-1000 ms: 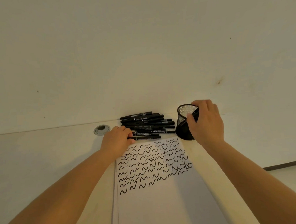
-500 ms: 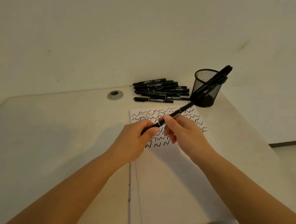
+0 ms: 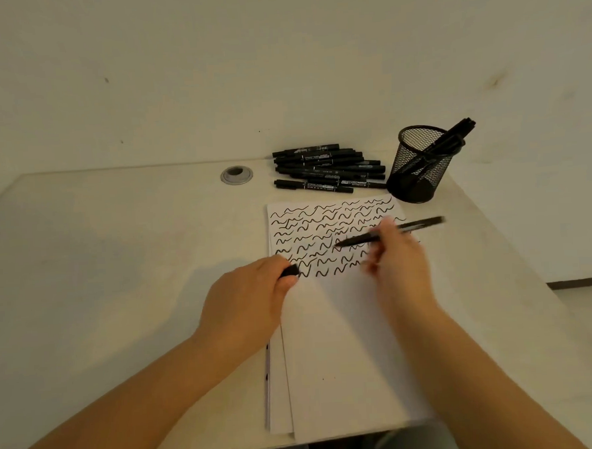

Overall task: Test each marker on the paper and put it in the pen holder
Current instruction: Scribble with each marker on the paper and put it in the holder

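Note:
My right hand (image 3: 398, 263), blurred by motion, grips an uncapped black marker (image 3: 414, 226) with its tip over the squiggle-covered top of the white paper (image 3: 342, 342). My left hand (image 3: 248, 297) pinches the marker's black cap (image 3: 289, 271) at the paper's left edge. A pile of several black markers (image 3: 328, 171) lies at the back of the table. To their right stands the black mesh pen holder (image 3: 418, 169) with markers leaning out of it (image 3: 454, 135).
The paper lies on a small stack of sheets on a beige table (image 3: 101, 269). A round metal cable grommet (image 3: 236, 175) sits left of the marker pile. The wall runs right behind the table; the table's right edge drops to the floor.
Both hands held one capped marker together; now they have pulled apart, the left keeping the cap and the right swinging the marker body over the squiggles.

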Tool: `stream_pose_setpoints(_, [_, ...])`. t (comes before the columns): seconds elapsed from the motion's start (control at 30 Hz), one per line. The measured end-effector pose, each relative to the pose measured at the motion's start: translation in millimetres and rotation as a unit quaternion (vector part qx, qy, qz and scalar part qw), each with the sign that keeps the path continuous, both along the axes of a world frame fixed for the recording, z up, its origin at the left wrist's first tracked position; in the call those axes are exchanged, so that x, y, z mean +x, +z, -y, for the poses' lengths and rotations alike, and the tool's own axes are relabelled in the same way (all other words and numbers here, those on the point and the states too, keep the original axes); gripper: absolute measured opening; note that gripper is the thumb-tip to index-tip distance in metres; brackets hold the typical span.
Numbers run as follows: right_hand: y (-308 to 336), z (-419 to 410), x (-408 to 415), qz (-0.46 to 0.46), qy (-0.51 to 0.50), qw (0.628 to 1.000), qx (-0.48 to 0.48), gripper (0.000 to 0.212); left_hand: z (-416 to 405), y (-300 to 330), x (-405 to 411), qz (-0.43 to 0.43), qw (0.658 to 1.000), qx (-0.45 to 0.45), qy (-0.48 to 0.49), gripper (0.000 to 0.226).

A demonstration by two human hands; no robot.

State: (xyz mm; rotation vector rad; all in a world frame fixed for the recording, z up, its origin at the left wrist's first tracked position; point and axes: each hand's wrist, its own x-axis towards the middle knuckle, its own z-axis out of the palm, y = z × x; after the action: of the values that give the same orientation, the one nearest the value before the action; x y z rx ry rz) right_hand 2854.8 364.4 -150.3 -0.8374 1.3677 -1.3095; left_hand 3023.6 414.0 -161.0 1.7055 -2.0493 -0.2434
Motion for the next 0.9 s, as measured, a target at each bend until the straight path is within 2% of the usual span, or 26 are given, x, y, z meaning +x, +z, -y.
stream_pose_setpoints(0.07, [-1, 3, -15, -0.027, -0.031, 0.999, -0.022, 0.029, -9, -4, 14, -0.003, 0.999, 0.017, 0.031, 0.025])
stream_pose_setpoints(0.17, [-3, 4, -23, -0.134, -0.005, 0.99, -0.048, 0.028, -9, -6, 29, -0.016, 0.997, 0.048, 0.06, 0.024])
stream_pose_setpoints(0.27, [-4, 9, -39, -0.201, -0.055, 0.977, -0.045, 0.025, -7, -3, 26, -0.032, 0.995, 0.081, 0.054, 0.026])
stream_pose_setpoints(0.4, [-7, 13, -58, -0.212, -0.069, 0.974, -0.026, 0.023, -6, -1, 19, -0.052, 0.993, 0.099, 0.036, 0.027])
stream_pose_setpoints(0.7, [-4, 10, -64, -0.146, -0.077, 0.986, -0.005, 0.023, -3, 1, 3, -0.088, 0.988, 0.127, 0.022, 0.024])
stream_pose_setpoints(0.8, [0, 8, -58, -0.183, -0.093, 0.977, -0.061, 0.019, 3, 1, 3, -0.109, 0.982, 0.156, 0.017, 0.025])
stream_pose_setpoints(0.9, [12, 4, -45, -0.188, -0.037, 0.972, -0.138, 0.015, 20, 3, 9, -0.081, 0.991, 0.102, 0.028, 0.023])
